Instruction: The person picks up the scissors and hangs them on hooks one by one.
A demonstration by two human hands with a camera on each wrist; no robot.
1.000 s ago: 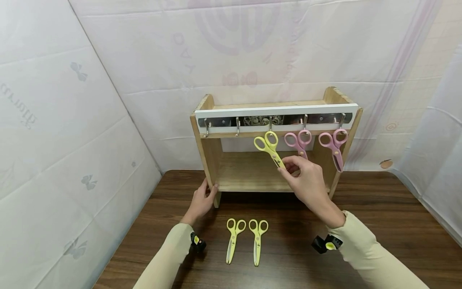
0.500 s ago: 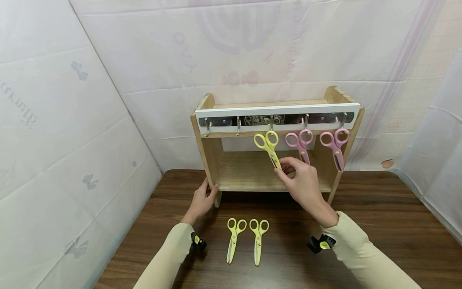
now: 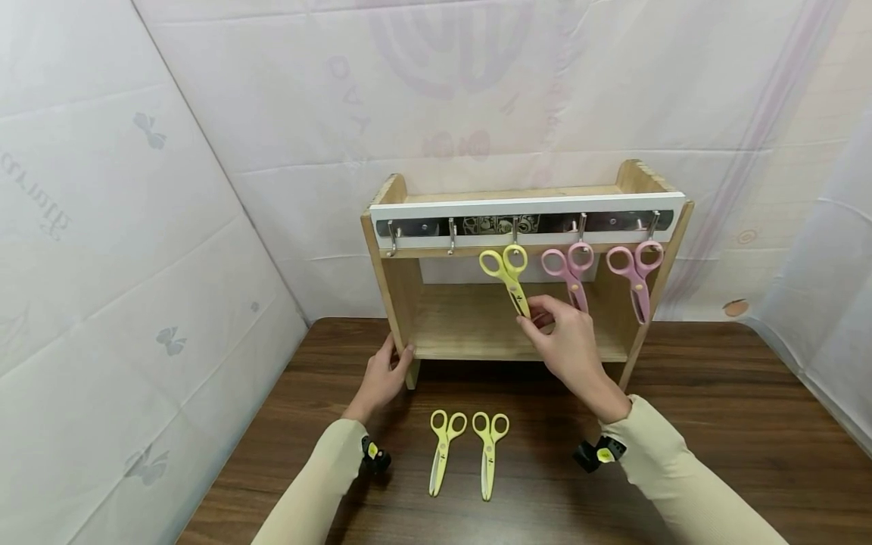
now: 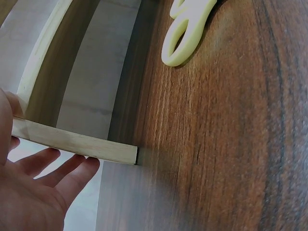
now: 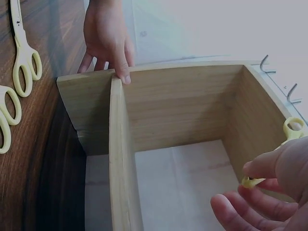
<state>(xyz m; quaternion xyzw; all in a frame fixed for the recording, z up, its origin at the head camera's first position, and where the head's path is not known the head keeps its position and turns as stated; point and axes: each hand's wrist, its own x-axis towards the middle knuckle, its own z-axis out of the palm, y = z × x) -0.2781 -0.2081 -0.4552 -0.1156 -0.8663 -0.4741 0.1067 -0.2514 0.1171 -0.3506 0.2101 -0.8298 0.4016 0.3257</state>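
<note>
My right hand [image 3: 572,344] pinches the blade end of a pair of yellow scissors [image 3: 512,284], handles upward. Their right finger loop is at the middle hook [image 3: 515,231] of the rail; I cannot tell whether the hook bears them. My left hand [image 3: 383,378] grips the lower left side panel of the wooden shelf [image 3: 470,322]. In the left wrist view, fingers [image 4: 79,175] lie along the outer face of that panel [image 4: 77,143]. Two pink scissors, one [image 3: 574,284] inner and one [image 3: 639,278] outer, hang from the two right hooks.
Two more yellow scissors, a left pair [image 3: 441,450] and a right pair [image 3: 488,454], lie on the dark wood table [image 3: 545,507] before the shelf. The two left hooks on the white rail [image 3: 422,228] carry nothing. Printed cloth [image 3: 306,227] hangs behind and at the sides.
My right hand has shifted slightly left, swinging the scissors' blades a little more upright while the loop stays by the middle hook. My left hand keeps its grip on the shelf.
</note>
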